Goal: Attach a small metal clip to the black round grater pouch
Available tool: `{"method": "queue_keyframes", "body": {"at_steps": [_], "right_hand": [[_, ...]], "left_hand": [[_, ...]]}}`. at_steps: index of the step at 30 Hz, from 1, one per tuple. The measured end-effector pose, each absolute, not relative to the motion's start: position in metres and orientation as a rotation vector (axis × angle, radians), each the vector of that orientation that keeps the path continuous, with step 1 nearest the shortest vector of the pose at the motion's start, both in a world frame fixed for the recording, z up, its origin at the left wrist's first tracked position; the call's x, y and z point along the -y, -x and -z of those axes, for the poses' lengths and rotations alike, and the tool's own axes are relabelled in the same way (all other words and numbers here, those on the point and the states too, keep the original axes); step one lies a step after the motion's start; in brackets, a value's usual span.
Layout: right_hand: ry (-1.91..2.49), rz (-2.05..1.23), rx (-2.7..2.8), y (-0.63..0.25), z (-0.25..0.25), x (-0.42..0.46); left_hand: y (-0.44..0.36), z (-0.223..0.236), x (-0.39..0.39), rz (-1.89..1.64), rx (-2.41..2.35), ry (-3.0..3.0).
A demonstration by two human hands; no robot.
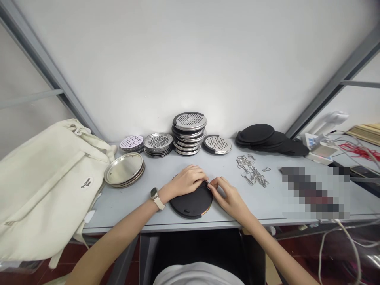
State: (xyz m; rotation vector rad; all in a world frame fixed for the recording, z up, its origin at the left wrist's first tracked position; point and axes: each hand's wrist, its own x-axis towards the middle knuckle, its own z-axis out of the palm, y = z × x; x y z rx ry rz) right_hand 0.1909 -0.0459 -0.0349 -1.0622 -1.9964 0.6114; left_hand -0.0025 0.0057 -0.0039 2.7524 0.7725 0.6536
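Note:
A black round disc [192,202], with a small raised black tab and a shiny strip along its lower right edge, lies near the table's front. My left hand [188,181], with a watch on its wrist, is laid over the disc's upper left, its fingers curled to the far edge. At the upper right rim, my right hand [227,194] pinches a small metal clip [209,183] between thumb and forefinger, close to the left fingertips. The fingers partly cover the clip. To the right is a loose pile of metal clips [253,174].
Along the wall stand a stack of perforated metal discs [190,122], one single disc [218,144], grater discs [158,141], and lilac-topped discs [131,142]. Plain metal lids [124,169] sit left, beside a cream bag [50,190]. Black round covers [257,134] lie at back right.

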Motion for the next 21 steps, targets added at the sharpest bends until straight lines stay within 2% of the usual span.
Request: {"method": "queue_keyframes", "body": {"at_steps": [21], "right_hand": [[1.073, -0.610, 1.951, -0.1895, 0.0311, 0.0491]], "left_hand": [[0.0010, 0.0002, 0.0001, -0.669, -0.715, -2.780]]}}
